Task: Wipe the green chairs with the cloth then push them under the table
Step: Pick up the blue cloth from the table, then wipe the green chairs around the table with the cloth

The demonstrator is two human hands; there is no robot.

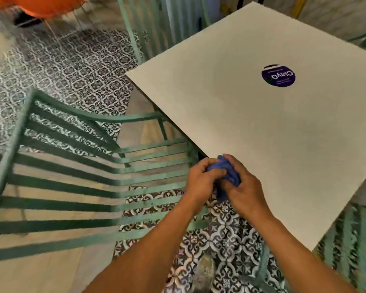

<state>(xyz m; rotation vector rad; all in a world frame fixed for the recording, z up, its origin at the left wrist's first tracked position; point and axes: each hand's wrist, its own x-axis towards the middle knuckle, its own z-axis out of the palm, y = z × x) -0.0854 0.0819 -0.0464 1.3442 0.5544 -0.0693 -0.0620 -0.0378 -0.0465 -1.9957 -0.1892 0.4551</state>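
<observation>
A green slatted metal chair [76, 187] stands at the left, its seat partly under the near-left edge of the cream table [251, 127]. A bunched blue cloth [230, 174] is held by both hands just at the table's near edge, above the chair seat's right end. My left hand [201, 182] grips the cloth from the left with curled fingers. My right hand [243, 187] grips it from the right. Another green chair [351, 240] shows at the lower right, blurred, and a third [140, 28] stands behind the table's far-left side.
The table carries a round dark purple sticker [278, 75]. Patterned tiles [72, 66] cover the floor. An orange seat [36, 5] is at the top left. My shoe [203, 273] is on the tiles below the hands.
</observation>
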